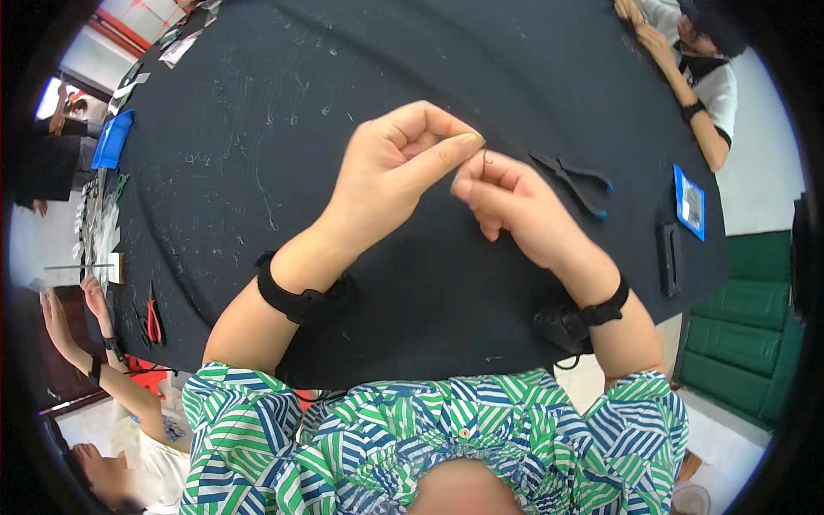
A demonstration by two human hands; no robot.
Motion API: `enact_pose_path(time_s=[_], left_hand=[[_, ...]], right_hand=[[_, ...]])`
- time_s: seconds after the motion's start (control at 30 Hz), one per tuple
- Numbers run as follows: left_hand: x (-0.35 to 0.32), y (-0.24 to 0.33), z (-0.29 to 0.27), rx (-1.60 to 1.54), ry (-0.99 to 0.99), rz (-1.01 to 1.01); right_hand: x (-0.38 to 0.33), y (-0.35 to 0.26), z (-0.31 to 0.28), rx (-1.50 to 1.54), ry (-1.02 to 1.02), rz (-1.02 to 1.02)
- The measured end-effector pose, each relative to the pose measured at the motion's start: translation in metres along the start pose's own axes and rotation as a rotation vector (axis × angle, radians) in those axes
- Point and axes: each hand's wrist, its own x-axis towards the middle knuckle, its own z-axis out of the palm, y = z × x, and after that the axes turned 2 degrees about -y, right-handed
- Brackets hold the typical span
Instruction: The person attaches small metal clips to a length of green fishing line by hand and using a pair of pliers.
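My left hand (390, 163) is raised over the black cloth, thumb and forefinger pinched together. A tiny dark hook (487, 158) hangs from that pinch, its curved end downward. Close beside it, my right hand (515, 202) is closed with thumb against curled fingers; whatever lies between them, perhaps a fine line, is too small to make out. Just right of the right hand lie pliers (579, 180) with blue-tipped handles, their jaws pointing up and left.
Thin strands (270, 184) lie scattered over the black tablecloth (412, 318). At the right sit a blue packet (689, 202) and a black holder (668, 257). Red-handled pliers (154, 319) and a blue packet (112, 140) lie left. Other people sit at left and far right.
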Motion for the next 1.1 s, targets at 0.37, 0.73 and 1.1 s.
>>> enact_pose_path(time_s=[0.37, 0.73, 1.1], left_hand=[[0.006, 0.005, -0.009, -0.184, 0.149, -0.290], [0.011, 0.003, -0.009, -0.154, 0.204, -0.314], [0.010, 0.004, -0.007, -0.137, 0.198, -0.260]], right_hand=[[-0.025, -0.048, -0.044, -0.971, 0.381, -0.263], [-0.049, -0.040, -0.075, -1.453, 0.490, 0.126], [-0.026, -0.041, -0.042, -0.582, 0.324, -0.243]])
